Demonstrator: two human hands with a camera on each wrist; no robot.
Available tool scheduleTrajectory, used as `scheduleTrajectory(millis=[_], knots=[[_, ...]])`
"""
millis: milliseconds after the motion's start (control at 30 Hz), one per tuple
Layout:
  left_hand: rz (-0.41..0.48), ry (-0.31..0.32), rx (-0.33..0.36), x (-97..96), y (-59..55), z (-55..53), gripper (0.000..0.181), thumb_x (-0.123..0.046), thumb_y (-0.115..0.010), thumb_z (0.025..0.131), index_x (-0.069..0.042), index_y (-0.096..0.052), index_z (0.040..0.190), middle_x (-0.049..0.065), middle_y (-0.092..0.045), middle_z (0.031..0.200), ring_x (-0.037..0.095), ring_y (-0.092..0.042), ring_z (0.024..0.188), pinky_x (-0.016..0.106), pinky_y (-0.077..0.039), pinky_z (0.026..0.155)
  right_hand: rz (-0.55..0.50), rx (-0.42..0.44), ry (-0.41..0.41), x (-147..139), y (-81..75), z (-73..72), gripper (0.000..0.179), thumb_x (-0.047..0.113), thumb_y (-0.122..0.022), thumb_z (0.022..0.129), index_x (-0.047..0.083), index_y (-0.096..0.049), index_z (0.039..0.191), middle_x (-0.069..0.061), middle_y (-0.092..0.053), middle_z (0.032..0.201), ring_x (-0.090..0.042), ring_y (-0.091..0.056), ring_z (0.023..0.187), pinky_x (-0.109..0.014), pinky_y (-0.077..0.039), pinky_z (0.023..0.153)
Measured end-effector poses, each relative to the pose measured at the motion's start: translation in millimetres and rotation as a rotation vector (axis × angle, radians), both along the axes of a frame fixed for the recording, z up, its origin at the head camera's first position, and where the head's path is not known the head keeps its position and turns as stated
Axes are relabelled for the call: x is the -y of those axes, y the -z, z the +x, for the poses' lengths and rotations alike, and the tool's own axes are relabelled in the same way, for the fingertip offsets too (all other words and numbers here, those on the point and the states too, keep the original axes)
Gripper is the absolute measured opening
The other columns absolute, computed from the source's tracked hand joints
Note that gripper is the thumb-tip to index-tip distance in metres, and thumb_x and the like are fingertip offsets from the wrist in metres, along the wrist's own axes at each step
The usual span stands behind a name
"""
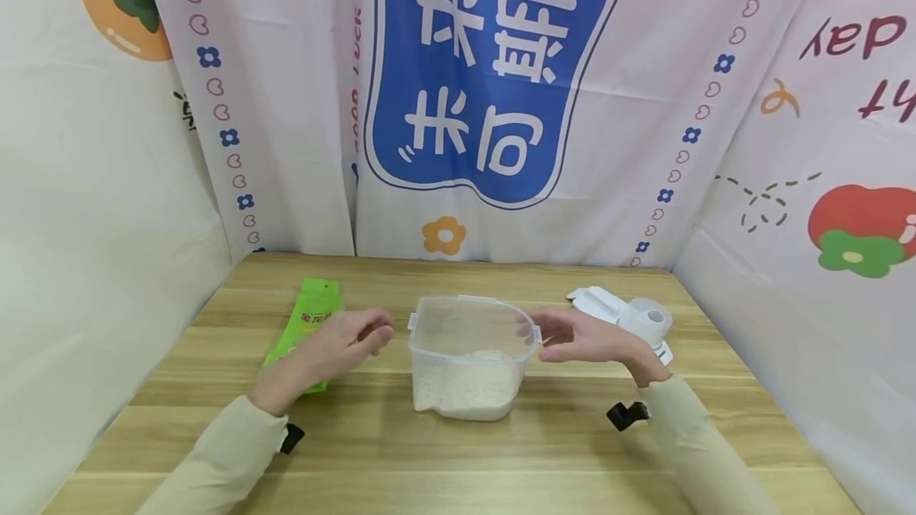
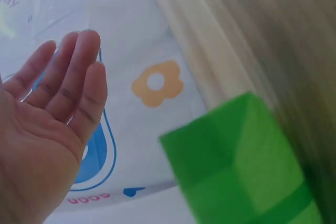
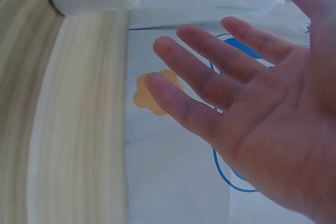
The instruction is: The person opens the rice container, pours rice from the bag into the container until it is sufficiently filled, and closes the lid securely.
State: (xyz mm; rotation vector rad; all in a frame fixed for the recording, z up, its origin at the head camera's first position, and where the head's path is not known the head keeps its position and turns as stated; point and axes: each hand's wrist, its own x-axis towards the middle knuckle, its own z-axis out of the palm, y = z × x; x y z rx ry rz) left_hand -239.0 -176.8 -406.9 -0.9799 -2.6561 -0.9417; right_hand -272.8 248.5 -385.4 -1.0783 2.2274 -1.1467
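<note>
I see a green packet (image 1: 315,311) left of the clear tub (image 1: 458,324), white plastic parts (image 1: 599,304) right, tub between left hand (image 1: 349,342), fingers slightly parted, and right hand (image 1: 585,337), fingers spread.

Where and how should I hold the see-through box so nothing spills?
I'd hold the box by its left and right walls, under the side tabs, one hand from each side. It stands upright, top wide open, with the white filling lying low, so lifting it level is probably safest.
</note>
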Motion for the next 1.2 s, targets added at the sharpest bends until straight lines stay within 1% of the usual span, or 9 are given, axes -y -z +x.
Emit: scheduleTrajectory(millis=[100, 200, 333, 533, 700, 833, 967, 1100, 1200], knots=[[0.015, 0.010, 0.049, -5.7, 2.6, 1.7, 0.039, -0.038, -0.051, 0.102, -0.010, -0.057, 0.128, 0.003, -0.070, 0.106, 0.012, -0.064, 0.092, 0.029, -0.055, 0.076, 0.020, -0.029, 0.039, -4.6, -4.0, -0.6, 0.052, 0.019, -0.061, 0.097, 0.011, -0.043, 0.146, -0.020, -0.056, 0.137, -0.037, -0.057, 0.122, -0.028, -0.053, 0.096], [0.070, 0.053, 0.097, -10.8, 6.2, 1.9, 0.057, -0.045, -0.053, 0.099, -0.007, -0.044, 0.141, 0.010, -0.065, 0.121, 0.019, -0.062, 0.109, 0.038, -0.055, 0.088, 0.046, -0.059, 0.109, -7.7, -7.0, -0.6, 0.047, 0.024, -0.060, 0.098, 0.014, -0.047, 0.143, -0.016, -0.059, 0.135, -0.030, -0.059, 0.122, -0.026, -0.053, 0.095], [0.129, 0.099, 0.109, -18.0, 11.7, 1.1, 0.076, -0.061, -0.048, 0.095, -0.009, -0.033, 0.149, 0.011, -0.060, 0.133, 0.025, -0.058, 0.122, 0.046, -0.051, 0.097, 0.043, -0.101, 0.204, -10.3, -8.0, -1.3, 0.043, 0.027, -0.059, 0.099, 0.015, -0.050, 0.139, -0.011, -0.062, 0.132, -0.026, -0.061, 0.120, -0.024, -0.052, 0.094], [0.139, 0.087, 0.126, -28.6, 17.0, 1.2, 0.096, -0.080, -0.041, 0.084, -0.021, -0.018, 0.155, 0.011, -0.053, 0.143, 0.027, -0.053, 0.129, 0.050, -0.046, 0.103, -0.032, -0.151, 0.309, -11.1, -8.7, -3.8, 0.039, 0.025, -0.062, 0.098, 0.011, -0.055, 0.133, -0.013, -0.067, 0.123, -0.028, -0.066, 0.111, -0.027, -0.056, 0.090], [0.153, 0.062, 0.164, -33.6, 23.9, 2.7, 0.101, -0.082, -0.044, 0.080, -0.029, -0.008, 0.157, 0.014, -0.047, 0.146, 0.032, -0.052, 0.129, 0.053, -0.044, 0.106, -0.063, -0.150, 0.405, -15.2, -9.8, -4.3, 0.039, 0.028, -0.063, 0.097, 0.013, -0.055, 0.133, -0.012, -0.066, 0.123, -0.024, -0.067, 0.108, -0.029, -0.057, 0.088], [0.207, 0.109, 0.183, -37.6, 30.9, 3.0, 0.101, -0.078, -0.048, 0.082, -0.029, -0.001, 0.157, 0.017, -0.042, 0.147, 0.037, -0.051, 0.129, 0.057, -0.043, 0.106, -0.097, -0.136, 0.447, -21.2, -9.7, -4.9, 0.039, 0.029, -0.061, 0.098, 0.016, -0.053, 0.134, -0.011, -0.065, 0.125, -0.026, -0.066, 0.110, -0.027, -0.057, 0.086], [0.258, 0.155, 0.199, -41.7, 33.4, 2.8, 0.103, -0.073, -0.051, 0.085, -0.023, 0.001, 0.157, 0.021, -0.038, 0.150, 0.042, -0.048, 0.131, 0.062, -0.040, 0.106, -0.118, -0.149, 0.440, -27.7, -8.5, -6.3, 0.041, 0.027, -0.059, 0.099, 0.012, -0.051, 0.136, -0.015, -0.064, 0.126, -0.033, -0.065, 0.111, -0.029, -0.057, 0.086], [0.270, 0.177, 0.240, -45.3, 32.1, 2.6, 0.102, -0.070, -0.055, 0.086, -0.023, 0.003, 0.157, 0.021, -0.033, 0.153, 0.040, -0.047, 0.133, 0.059, -0.043, 0.106, -0.114, -0.173, 0.472, -35.2, -8.9, -7.5, 0.041, 0.027, -0.059, 0.099, 0.010, -0.051, 0.136, -0.016, -0.064, 0.126, -0.033, -0.064, 0.112, -0.031, -0.057, 0.089], [0.257, 0.173, 0.262, -46.8, 31.7, 2.5, 0.101, -0.065, -0.057, 0.088, -0.024, 0.004, 0.156, 0.020, -0.032, 0.154, 0.036, -0.048, 0.133, 0.051, -0.046, 0.105, -0.114, -0.193, 0.486, -43.1, -10.0, -10.3, 0.041, 0.024, -0.058, 0.100, 0.006, -0.050, 0.136, -0.019, -0.062, 0.127, -0.023, -0.065, 0.110, -0.026, -0.055, 0.089]])
